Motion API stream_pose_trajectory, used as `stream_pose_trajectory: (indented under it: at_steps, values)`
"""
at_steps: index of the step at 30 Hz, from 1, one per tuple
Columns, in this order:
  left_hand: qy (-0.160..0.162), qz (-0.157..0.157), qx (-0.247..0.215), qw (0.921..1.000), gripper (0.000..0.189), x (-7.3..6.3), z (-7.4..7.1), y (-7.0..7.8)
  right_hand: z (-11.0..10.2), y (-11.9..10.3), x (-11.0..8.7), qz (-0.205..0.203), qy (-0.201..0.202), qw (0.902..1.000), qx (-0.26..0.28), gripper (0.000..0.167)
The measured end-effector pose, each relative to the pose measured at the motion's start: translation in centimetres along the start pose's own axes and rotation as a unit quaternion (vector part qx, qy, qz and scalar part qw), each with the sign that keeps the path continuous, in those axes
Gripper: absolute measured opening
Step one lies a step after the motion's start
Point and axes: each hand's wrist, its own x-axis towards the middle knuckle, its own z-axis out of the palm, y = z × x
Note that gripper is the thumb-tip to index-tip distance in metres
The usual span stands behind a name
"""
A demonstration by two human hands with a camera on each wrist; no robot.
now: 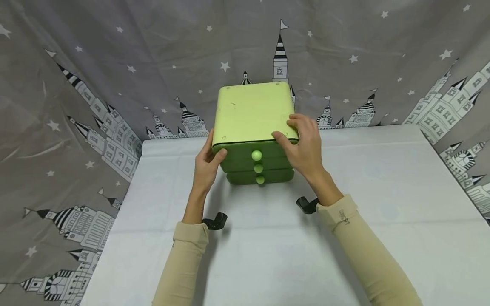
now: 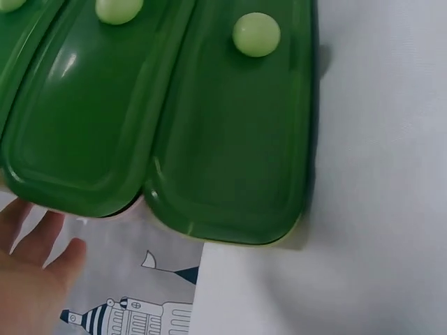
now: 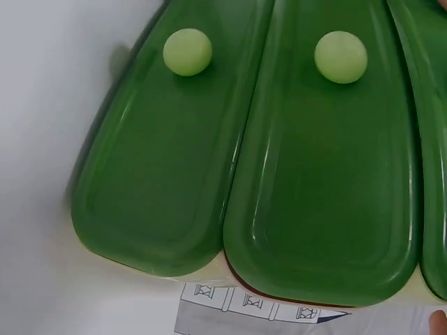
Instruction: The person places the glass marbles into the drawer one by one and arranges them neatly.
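A small green chest of drawers (image 1: 250,112) stands near the far side of the table, with a pale yellow-green top and dark green drawer fronts. Three round light green knobs (image 1: 257,155) run down its front. My left hand (image 1: 206,168) grips its left front corner, thumb on the front and fingers along the side. Over the right front corner curls my right hand (image 1: 306,144), thumb and fingertips on the top. In the left wrist view, the left fingers (image 2: 42,241) meet the side beside the drawer fronts. The right wrist view shows drawer fronts (image 3: 321,174) pushed in.
A white cloth (image 1: 264,259) covers the table. Behind it hangs a grey curtain (image 1: 164,51) printed with castles and stars, close to the back of the chest. Black wrist cameras (image 1: 216,222) are strapped below both hands.
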Motion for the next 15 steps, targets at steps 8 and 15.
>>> stream_pose_trajectory:
  at_steps: [8, 15]
  values:
    - [0.04, -0.001, 0.026, 0.9988, 0.06, -0.6, 1.1, 3.0, 0.7, 0.4, 0.3, -0.03, 0.028, 0.999, -0.019, 0.074]
    - [0.033, -0.004, 0.044, 0.9985, 0.061, -0.2, 1.1, 2.7, 0.7, 0.4, 0.2, -0.019, 0.041, 0.9989, -0.016, 0.072]
